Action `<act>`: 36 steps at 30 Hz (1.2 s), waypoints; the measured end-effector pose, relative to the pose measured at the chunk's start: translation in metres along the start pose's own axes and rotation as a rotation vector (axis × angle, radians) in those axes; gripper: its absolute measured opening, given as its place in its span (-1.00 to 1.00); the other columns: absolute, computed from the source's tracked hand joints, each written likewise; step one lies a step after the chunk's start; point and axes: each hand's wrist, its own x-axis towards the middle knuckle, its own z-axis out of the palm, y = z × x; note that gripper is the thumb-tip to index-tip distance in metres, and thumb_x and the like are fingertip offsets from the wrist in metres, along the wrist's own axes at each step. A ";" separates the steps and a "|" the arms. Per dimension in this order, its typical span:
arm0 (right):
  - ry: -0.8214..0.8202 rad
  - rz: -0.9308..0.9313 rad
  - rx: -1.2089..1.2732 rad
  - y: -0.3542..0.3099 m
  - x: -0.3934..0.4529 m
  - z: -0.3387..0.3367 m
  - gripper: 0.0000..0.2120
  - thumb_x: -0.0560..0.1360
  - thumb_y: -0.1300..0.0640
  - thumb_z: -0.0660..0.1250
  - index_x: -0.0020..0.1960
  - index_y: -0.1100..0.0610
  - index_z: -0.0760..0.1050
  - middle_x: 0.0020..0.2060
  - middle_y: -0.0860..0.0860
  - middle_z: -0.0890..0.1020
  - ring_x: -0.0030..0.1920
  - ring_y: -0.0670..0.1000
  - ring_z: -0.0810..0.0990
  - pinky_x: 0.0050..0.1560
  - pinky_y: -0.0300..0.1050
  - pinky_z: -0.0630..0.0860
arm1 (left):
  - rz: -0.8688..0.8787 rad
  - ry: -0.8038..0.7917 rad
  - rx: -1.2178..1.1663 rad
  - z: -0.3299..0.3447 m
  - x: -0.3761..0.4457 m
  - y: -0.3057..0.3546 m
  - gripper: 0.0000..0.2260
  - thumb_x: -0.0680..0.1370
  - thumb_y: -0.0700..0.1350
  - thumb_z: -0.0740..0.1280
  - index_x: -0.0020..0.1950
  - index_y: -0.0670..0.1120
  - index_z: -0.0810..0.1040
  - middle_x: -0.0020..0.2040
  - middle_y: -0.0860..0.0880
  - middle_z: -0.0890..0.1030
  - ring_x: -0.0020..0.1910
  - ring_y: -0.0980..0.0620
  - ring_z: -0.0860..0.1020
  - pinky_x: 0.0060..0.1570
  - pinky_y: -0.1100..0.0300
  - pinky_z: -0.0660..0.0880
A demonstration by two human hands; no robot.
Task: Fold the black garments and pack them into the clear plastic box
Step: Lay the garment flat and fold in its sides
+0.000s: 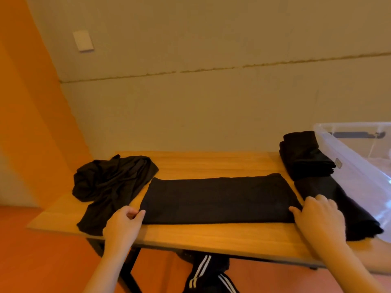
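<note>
Step in hand, as I judge it: folding the flat black garment (218,198) that lies as a long band across the middle of the tabletop (211,161), close to the near edge. To do it well, I should lift both short ends together, keep the near long edge straight, and bring one end squarely over the other so the layers stack without a skewed corner. The fabric looks thin and limp; it will likely sag if lifted by one point only, so a grip at each corner is advisable.

My left hand (124,224) sits at the band's left near corner. Thumb and curled fingers appear to pinch the cloth edge there, though the contact itself is small and partly hidden. My right hand (317,218) rests at the band's right near corner, fingers curled down over it; whether they hold the corner or merely press on it, I cannot tell.

Other stock noted: a crumpled black garment (110,185) lies toward the left edge, its tail touching or just beside the band's left end. A folded black stack (304,159) stands at the far right, against the wall of the clear plastic box (359,166), which occupies the right end of the tabletop. Another dark piece (347,210) lies spread beside my right hand, between the band and the box. No black garment shows in the visible part of the box.
</note>
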 end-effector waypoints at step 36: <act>-0.236 -0.589 0.488 -0.104 -0.008 -0.021 -0.58 0.59 0.03 0.15 0.43 0.03 0.26 0.43 -0.05 0.29 0.44 -0.08 0.21 0.42 -0.17 0.15 | 0.461 -0.164 0.067 0.052 -0.037 0.086 -0.60 0.58 -0.04 0.23 0.42 -0.05 0.32 0.39 0.01 0.38 0.40 0.08 0.31 0.35 0.20 0.25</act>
